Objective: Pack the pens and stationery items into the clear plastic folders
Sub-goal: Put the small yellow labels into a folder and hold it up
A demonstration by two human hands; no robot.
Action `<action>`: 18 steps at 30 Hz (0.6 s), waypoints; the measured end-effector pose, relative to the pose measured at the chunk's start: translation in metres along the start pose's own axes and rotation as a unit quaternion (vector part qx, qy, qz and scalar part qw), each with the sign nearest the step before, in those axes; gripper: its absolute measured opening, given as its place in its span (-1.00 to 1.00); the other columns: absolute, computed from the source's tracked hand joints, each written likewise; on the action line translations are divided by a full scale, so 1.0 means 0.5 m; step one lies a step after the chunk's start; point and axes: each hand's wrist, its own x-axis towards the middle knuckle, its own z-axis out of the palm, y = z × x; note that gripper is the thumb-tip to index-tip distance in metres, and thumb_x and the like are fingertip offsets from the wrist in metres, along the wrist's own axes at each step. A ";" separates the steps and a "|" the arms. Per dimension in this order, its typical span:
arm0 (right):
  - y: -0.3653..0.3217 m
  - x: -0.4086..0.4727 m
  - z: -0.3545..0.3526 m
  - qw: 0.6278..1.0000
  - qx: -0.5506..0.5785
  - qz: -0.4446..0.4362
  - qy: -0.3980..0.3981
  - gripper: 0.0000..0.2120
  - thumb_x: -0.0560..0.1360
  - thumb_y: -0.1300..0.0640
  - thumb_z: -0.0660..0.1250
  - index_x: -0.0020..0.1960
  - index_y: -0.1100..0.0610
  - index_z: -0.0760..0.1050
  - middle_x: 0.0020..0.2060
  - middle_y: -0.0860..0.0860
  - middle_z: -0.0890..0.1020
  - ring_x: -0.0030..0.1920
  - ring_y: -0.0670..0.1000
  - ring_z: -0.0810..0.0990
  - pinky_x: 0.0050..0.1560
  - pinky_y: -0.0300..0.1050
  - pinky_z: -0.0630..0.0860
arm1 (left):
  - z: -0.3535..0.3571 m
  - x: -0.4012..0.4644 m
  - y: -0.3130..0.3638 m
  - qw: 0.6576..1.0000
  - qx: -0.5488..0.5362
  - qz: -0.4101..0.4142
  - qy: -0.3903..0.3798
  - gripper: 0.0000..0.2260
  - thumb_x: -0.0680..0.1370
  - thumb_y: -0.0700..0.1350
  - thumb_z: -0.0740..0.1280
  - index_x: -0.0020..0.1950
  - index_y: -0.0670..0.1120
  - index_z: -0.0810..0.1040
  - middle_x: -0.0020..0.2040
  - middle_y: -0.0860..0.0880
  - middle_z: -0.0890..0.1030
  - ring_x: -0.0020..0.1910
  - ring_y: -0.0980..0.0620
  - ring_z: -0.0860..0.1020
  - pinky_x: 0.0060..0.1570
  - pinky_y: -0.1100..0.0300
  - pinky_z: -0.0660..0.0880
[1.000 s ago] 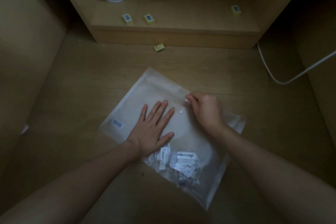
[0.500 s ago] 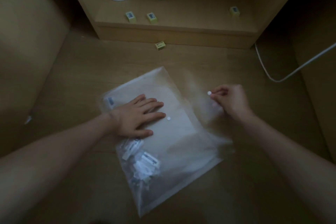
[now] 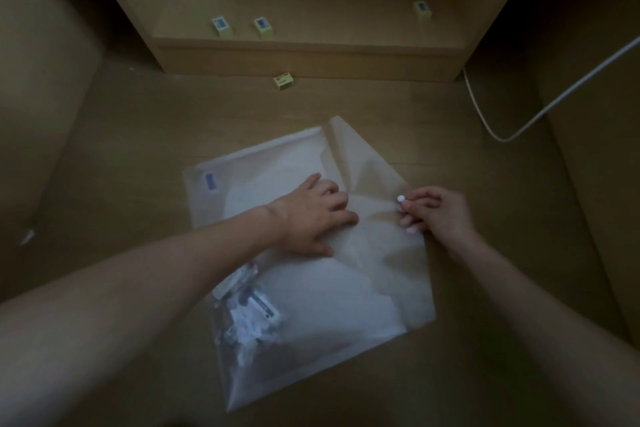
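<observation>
The folder (image 3: 311,274) lies flat on the floor (image 3: 138,135), directly in front of the person. Its flap (image 3: 363,184) is lifted and pulled open. The snap (image 3: 400,198) at the flap edge is pinched by the curled fingers of the right hand (image 3: 440,211). The left hand (image 3: 311,215) is laid on the folder body just beside the flap fold, fingers fairly straight, and nothing is gripped by it.

For a clean opening, the flap is best drawn away from the pressing hand while the body is kept pinned; otherwise the light sheet is likely to slide or buckle. Tension should be kept low, since thin plastic creases readily at the fold.

The folder is translucent and frosted, with a small blue label (image 3: 210,181) at the corner beyond the left wrist. A cluster of wrapped stationery (image 3: 249,315) is seen through the plastic, below the left hand. Individual items cannot be told apart.

Farther from the grip, small yellow boxes (image 3: 284,81) are seen on the floor and on the shelf (image 3: 311,42). A white cable (image 3: 519,128) runs beyond the right hand.
</observation>
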 end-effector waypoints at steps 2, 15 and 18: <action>0.001 -0.003 0.004 1.000 0.009 -0.003 0.005 -0.93 0.46 0.37 0.36 -0.16 0.27 0.50 -0.52 -0.02 0.62 -0.55 -0.14 0.54 -0.53 -0.34 0.47 | -0.014 -0.002 -0.004 1.000 -0.017 0.007 0.022 -0.51 0.50 0.23 0.29 0.34 0.00 0.42 0.24 -0.07 0.38 0.30 -0.12 0.26 0.35 -0.03 0.01; -0.029 -0.008 0.018 0.996 0.060 -0.032 0.053 -0.86 0.47 0.37 0.36 -0.21 0.20 0.49 -0.54 0.01 0.58 -0.56 -0.11 0.54 -0.52 -0.31 0.51 | -0.095 -0.076 -0.017 0.956 -0.207 -0.205 0.042 -0.46 0.36 0.29 0.39 0.10 -0.05 0.33 0.49 -0.31 0.01 0.53 -0.21 -0.02 0.37 -0.21 0.22; -0.039 -0.019 0.019 0.994 0.077 -0.044 0.068 -0.85 0.47 0.37 0.36 -0.21 0.19 0.48 -0.49 0.08 0.56 -0.56 -0.12 0.54 -0.51 -0.31 0.52 | -0.101 -0.092 -0.005 0.949 -0.222 -0.221 0.046 -0.51 0.38 0.22 0.42 0.02 -0.03 0.24 0.43 -0.31 0.17 0.46 -0.24 0.19 0.21 -0.06 0.39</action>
